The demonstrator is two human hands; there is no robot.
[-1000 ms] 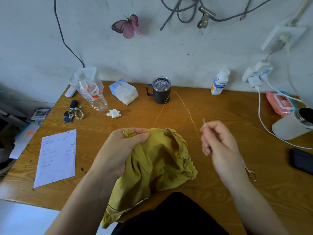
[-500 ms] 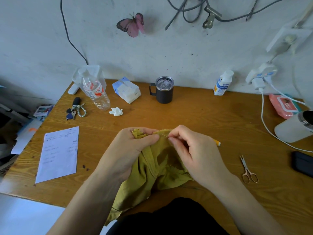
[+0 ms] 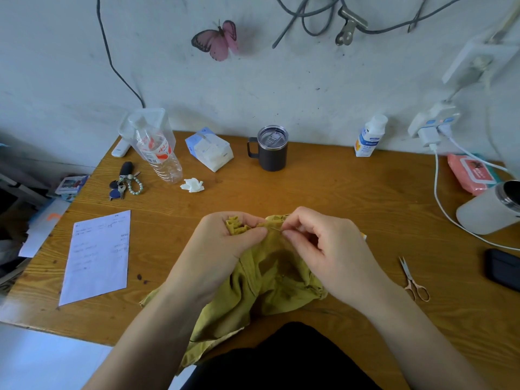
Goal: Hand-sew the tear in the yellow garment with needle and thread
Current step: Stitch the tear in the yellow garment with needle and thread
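**A:** Where is the work piece?

**B:** The yellow garment [image 3: 270, 280] lies crumpled on the wooden table [image 3: 309, 192] at the near edge, with part of it hanging over towards our lap. Its upper edge is lifted and bunched.

**A:** What is the state of our hands?

**B:** Our left hand [image 3: 222, 249] grips the bunched edge, with the thumb pressed over the fold and the fingers curled behind it. Our right hand [image 3: 332, 249] pinches the needle [image 3: 274, 228] between thumb and forefinger. Its other fingers are curled and hold nothing. The needle's tip sits at the fold, just beside the left thumb.

**A:** Is the thread loaded?

**B:** We cannot make out the thread at this size.

**A:** How far along are we?

**B:** We judge that we are mid-seam, placing one stitch. The tear is hidden inside the fold, so we cannot count finished stitches or tell how much is closed.

**A:** What steps remain?

**B:** Probably these: draw the needle through, repeat stitches to the end of the tear, knot off, then trim. The scissors [image 3: 413, 280] lie on the table to our right, well apart from the garment and untouched.
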